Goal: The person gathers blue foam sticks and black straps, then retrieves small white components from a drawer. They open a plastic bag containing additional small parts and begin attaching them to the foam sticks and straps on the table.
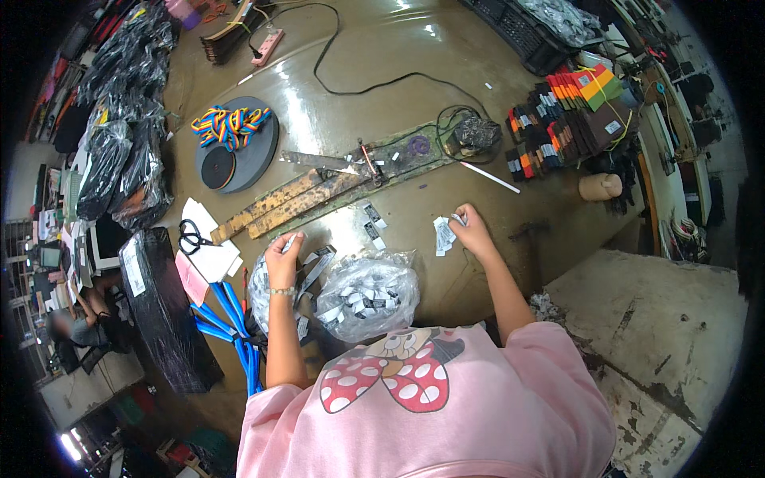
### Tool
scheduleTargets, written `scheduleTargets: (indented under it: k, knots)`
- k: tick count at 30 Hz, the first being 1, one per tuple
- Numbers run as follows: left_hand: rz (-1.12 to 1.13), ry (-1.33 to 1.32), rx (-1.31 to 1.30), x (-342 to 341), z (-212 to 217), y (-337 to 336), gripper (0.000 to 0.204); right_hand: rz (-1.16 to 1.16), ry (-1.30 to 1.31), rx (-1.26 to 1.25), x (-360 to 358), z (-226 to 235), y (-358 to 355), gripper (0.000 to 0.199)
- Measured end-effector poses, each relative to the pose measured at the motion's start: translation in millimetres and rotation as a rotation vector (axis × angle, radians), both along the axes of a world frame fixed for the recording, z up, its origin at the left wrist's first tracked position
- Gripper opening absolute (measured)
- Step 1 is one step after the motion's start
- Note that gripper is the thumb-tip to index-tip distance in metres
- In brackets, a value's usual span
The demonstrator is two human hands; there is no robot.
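My left hand (283,259) is closed in a pinch above a clear plastic bag (259,291); a small pale piece shows at its fingertips, too small to make out. My right hand (473,232) pinches a small label, beside a little pile of white and grey labels (444,237) on the table. Between my hands, a few more labels (373,226) lie in a short line. Close to my body sits a clear plastic bag full of labels (368,299). A strip of labels (317,267) rests just right of my left wrist.
Beyond my hands lies a long worn jig (319,187) with metal bars. Black scissors (191,237) rest on papers at the left, near blue straps (231,319). Rolled webbing (237,147), a power cord (319,56), colourful bundled straps (566,111) and a cardboard spool (599,187) surround the work area.
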State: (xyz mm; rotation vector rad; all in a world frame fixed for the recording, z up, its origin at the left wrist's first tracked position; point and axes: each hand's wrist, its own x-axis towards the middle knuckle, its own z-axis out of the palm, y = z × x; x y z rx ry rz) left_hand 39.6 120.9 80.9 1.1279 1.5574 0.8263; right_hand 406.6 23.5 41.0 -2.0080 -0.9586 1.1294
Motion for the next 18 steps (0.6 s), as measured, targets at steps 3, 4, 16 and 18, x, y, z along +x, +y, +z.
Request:
scheduleTargets:
  k: [3, 4, 16, 18]
  knots:
    - [-0.031, 0.083, 0.009, -8, 7, -15, 0.022, 0.353, -0.579, -0.183, -25, 16, -4, 0.041]
    - [-0.033, 0.090, 0.053, -7, 9, -18, 0.022, 0.401, -0.710, -0.232, -35, 21, 0, 0.045]
    - [0.067, -0.479, -0.204, 0, 20, -29, 0.024, 0.462, -0.407, 0.433, -111, -7, 50, 0.015]
    - [0.024, -0.443, -0.118, 8, 24, -33, 0.017, 0.495, -0.410, 0.330, -108, 24, 49, 0.017]
